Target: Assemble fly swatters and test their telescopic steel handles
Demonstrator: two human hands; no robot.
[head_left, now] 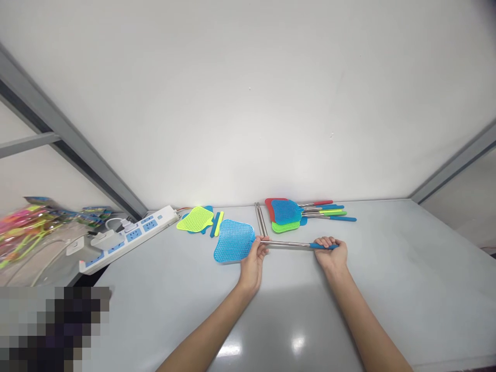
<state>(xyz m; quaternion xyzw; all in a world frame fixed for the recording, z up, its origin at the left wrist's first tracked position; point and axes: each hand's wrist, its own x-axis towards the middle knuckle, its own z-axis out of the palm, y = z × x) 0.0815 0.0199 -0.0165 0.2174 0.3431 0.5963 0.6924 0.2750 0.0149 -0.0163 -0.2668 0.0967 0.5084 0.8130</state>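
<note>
A blue fly swatter (233,240) with a metal rod (289,244) lies stretched across the grey table (387,268) in front of me. My left hand (253,261) is closed on the rod where it joins the blue mesh head. Fingers of my right hand (330,252) wrap round the blue grip at the rod's other end. Behind it, a stack of assembled swatters (289,213) in red, blue and green rests by the wall. Two bare metal rods (260,219) lie beside that stack.
Loose yellow-green and blue swatter heads and grips (199,219) lie at the back left. A white and blue power strip (129,237) with a plug sits on the table's left edge. A bag of colourful swatters (27,227) lies further left. White wall behind.
</note>
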